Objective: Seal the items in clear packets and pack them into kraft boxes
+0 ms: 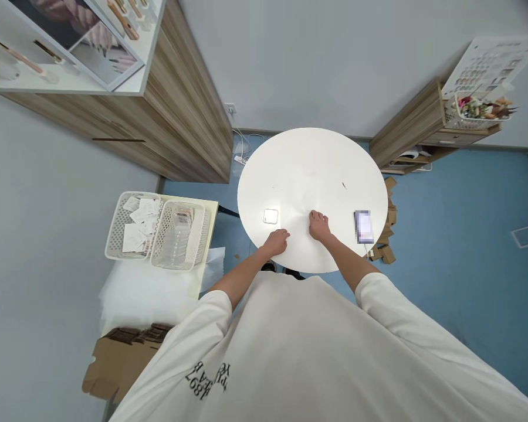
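Both hands rest low over the round white table (317, 170). My left hand (277, 241) is near the front edge, its fingers bent together and pointing right. Whatever may be in them is too small or too pale to make out. Farther in and to the right, my right hand (319, 225) has its fingers curled down at the tabletop; what they grip, if anything, is hidden. Faint bright creases show on the white surface between the hands. A small white square case (270, 216) lies just beyond my left hand.
A phone-like device (364, 227) with a blurred screen lies at the table's right, a small dark thin object (344, 185) farther back. On the left, a side table bears a basket of cards (111, 234) and a basket of clear packs (157, 246). Cardboard boxes (387, 254) lie right.
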`<state>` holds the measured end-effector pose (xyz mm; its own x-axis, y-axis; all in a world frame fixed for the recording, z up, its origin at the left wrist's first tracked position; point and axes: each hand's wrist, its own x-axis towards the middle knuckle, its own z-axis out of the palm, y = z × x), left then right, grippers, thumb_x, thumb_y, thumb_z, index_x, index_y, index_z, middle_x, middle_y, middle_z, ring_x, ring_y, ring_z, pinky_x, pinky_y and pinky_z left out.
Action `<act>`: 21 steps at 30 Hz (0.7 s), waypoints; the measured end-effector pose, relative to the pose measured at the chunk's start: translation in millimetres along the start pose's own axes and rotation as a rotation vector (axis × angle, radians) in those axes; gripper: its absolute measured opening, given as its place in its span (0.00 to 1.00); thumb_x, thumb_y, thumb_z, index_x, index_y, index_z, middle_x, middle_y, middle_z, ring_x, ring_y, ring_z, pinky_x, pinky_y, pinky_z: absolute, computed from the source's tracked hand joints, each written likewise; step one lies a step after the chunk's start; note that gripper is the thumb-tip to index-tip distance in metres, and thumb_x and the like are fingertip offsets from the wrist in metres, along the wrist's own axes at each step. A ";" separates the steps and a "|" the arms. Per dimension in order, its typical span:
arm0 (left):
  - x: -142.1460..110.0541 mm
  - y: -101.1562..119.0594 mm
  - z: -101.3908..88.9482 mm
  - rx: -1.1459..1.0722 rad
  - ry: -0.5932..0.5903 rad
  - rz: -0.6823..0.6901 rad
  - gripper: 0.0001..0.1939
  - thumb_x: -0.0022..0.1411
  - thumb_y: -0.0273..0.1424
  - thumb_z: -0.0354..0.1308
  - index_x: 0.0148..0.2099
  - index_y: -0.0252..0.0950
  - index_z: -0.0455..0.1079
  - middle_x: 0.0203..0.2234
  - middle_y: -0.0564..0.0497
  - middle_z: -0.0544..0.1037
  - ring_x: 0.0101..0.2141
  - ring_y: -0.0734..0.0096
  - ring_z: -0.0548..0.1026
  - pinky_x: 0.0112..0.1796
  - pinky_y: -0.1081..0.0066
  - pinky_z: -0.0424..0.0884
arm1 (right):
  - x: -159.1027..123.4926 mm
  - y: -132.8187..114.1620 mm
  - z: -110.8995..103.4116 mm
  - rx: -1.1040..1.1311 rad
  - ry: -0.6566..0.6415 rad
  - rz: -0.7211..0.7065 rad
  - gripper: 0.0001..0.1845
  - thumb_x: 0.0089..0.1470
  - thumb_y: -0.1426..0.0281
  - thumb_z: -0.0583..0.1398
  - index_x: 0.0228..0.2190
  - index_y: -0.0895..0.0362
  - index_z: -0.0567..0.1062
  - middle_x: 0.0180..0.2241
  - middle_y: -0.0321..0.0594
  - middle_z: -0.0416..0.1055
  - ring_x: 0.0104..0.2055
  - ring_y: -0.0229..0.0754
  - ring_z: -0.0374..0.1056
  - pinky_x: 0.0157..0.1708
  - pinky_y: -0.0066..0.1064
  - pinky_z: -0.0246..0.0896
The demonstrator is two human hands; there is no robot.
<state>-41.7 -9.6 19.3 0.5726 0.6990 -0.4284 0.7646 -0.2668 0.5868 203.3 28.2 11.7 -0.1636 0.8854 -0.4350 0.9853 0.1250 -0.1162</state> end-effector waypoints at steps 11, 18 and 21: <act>-1.0 -0.7 6.0 0.116 -0.135 -0.012 0.21 0.63 0.25 0.52 0.58 0.40 0.68 0.63 0.42 0.65 0.63 0.51 0.62 0.61 0.52 0.59 | -17.1 -11.2 5.3 0.031 0.022 0.073 0.35 0.61 0.70 0.50 0.68 0.61 0.55 0.72 0.55 0.41 0.71 0.59 0.40 0.64 0.52 0.42; 7.6 -13.2 -15.0 0.069 -0.059 -0.044 0.25 0.66 0.26 0.47 0.63 0.41 0.64 0.62 0.44 0.67 0.59 0.55 0.68 0.58 0.57 0.64 | -61.3 -41.5 23.6 0.143 -0.076 0.009 0.30 0.63 0.70 0.49 0.65 0.58 0.62 0.67 0.52 0.55 0.65 0.55 0.54 0.61 0.45 0.50; 16.3 -25.0 -40.1 0.120 0.119 -0.123 0.25 0.65 0.24 0.48 0.64 0.38 0.62 0.63 0.40 0.65 0.62 0.52 0.64 0.59 0.55 0.62 | -72.3 -44.4 29.4 0.174 -0.071 0.035 0.29 0.63 0.71 0.50 0.64 0.58 0.64 0.67 0.52 0.56 0.65 0.54 0.54 0.62 0.45 0.50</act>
<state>-63.3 35.1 25.3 0.4391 0.8027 -0.4035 0.8605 -0.2466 0.4459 169.9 -54.5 22.1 -0.1382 0.8531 -0.5032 0.9682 0.0093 -0.2500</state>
